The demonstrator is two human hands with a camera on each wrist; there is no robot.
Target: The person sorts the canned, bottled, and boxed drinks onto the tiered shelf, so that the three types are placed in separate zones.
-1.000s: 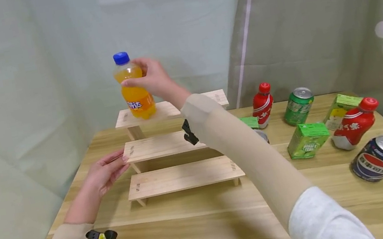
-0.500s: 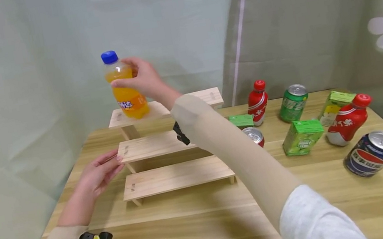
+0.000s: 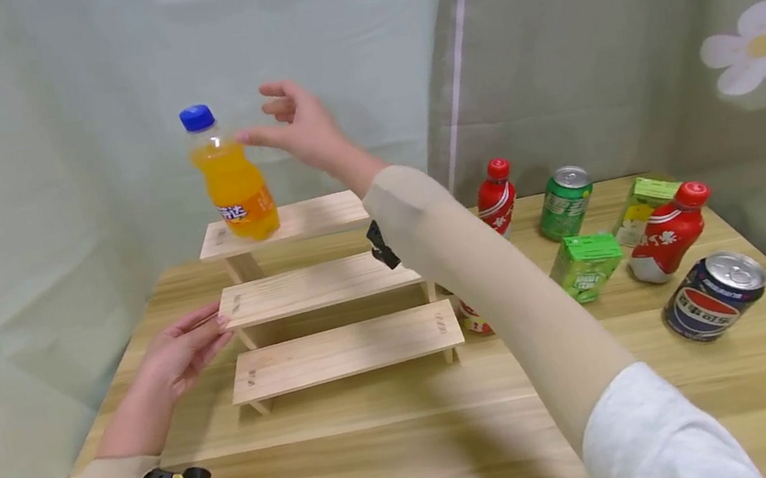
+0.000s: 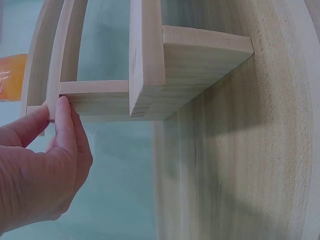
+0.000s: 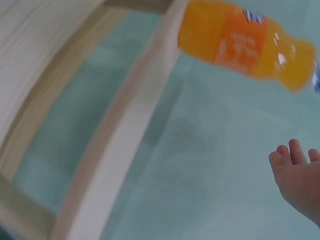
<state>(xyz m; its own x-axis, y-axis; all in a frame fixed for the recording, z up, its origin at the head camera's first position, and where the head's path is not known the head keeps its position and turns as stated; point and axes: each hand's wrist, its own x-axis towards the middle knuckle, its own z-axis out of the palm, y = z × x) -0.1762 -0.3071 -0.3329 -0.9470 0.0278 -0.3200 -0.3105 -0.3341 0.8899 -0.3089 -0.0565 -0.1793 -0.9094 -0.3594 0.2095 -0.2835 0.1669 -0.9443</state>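
Note:
An orange soda bottle (image 3: 232, 181) with a blue cap stands on the top step of a three-tier wooden shelf (image 3: 341, 352), near its left end. Just to the right of the bottle is my right hand (image 3: 306, 125), its fingers spread apart and holding nothing. In the right wrist view, a gap shows between that hand (image 5: 300, 175) and the bottle (image 5: 245, 42). My left hand (image 3: 177, 354) pinches the left end of the middle step. The left wrist view shows thumb and fingers (image 4: 65, 130) on either side of that board.
To the right on the wooden table (image 3: 577, 443) stand two red bottles (image 3: 667, 235) (image 3: 496, 199), a green can (image 3: 566, 204), a dark blue can (image 3: 716, 297) and green drink cartons (image 3: 587, 268). Another can (image 3: 474, 318) is partly hidden behind my right arm. Curtains (image 3: 320, 46) hang behind.
My right hand has let go of the orange soda bottle and drawn away to the right. The bottle stays on the top step. The left hand keeps its pinch on the middle step.

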